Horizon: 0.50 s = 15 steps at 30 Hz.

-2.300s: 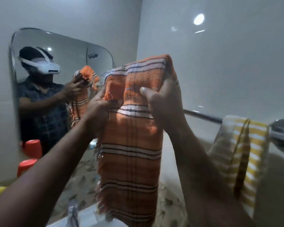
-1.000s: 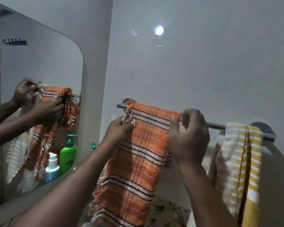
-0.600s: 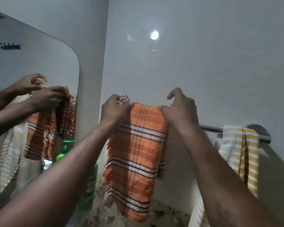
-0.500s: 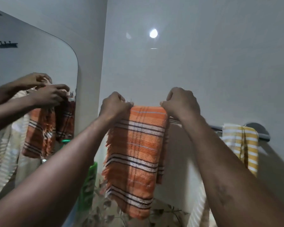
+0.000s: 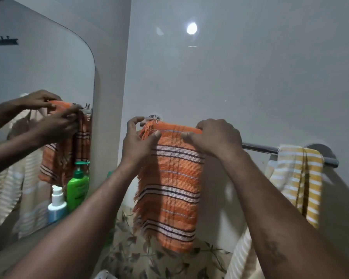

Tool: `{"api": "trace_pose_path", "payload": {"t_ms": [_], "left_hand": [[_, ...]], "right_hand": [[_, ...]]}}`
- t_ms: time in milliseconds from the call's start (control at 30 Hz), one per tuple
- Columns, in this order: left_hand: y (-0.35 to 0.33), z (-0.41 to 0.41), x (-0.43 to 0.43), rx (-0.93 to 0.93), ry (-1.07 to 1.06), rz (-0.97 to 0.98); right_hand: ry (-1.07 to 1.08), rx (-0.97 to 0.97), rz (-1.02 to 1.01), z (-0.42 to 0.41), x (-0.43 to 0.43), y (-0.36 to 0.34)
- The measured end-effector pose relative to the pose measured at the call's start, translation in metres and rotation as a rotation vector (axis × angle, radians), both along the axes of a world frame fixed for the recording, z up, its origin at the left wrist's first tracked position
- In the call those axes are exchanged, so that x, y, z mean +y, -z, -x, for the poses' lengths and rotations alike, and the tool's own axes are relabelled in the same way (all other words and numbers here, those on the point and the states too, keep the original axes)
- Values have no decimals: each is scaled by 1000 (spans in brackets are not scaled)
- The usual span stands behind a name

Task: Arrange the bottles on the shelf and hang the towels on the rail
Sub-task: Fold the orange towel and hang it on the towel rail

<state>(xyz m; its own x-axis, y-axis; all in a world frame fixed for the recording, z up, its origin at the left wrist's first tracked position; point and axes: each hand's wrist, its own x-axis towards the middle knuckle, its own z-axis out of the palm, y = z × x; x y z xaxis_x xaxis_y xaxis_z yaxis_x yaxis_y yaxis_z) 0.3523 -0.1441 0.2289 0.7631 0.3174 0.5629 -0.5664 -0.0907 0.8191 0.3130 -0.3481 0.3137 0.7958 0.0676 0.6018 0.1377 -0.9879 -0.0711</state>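
Note:
An orange striped towel (image 5: 170,184) hangs folded over the left end of the chrome rail (image 5: 259,148) on the white wall. My left hand (image 5: 138,140) holds its left top corner, thumb on the front and fingers spread behind the fringe. My right hand (image 5: 215,137) grips the right top edge, fingers curled over the fold. A yellow and white striped towel (image 5: 297,176) hangs over the rail's right end. A green pump bottle (image 5: 78,187) and a white and blue bottle (image 5: 56,204) show only as reflections in the mirror.
A large mirror (image 5: 38,81) covers the left wall and reflects my hands and both towels. Below the rail runs a band of leaf-patterned tiles (image 5: 155,258). A pale striped cloth (image 5: 242,256) hangs low at the right.
The orange towel went from held up in front of me to draped over the rail. In the last half second my hands stayed at its top corners and my left fingers spread.

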Motion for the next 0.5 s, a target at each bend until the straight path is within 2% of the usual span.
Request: {"api": "trace_pose_path", "payload": {"t_ms": [100, 200, 333, 500], "left_hand": [[-18, -3, 5, 14, -19, -79], [-14, 0, 8, 52, 9, -90], [17, 2, 7, 123, 78, 48], [32, -4, 0, 170, 146, 188]], "right_hand": [[40, 55, 19, -3, 4, -4], [65, 5, 71, -1, 6, 2], [81, -6, 95, 3, 5, 5], [107, 112, 44, -1, 4, -4]]}}
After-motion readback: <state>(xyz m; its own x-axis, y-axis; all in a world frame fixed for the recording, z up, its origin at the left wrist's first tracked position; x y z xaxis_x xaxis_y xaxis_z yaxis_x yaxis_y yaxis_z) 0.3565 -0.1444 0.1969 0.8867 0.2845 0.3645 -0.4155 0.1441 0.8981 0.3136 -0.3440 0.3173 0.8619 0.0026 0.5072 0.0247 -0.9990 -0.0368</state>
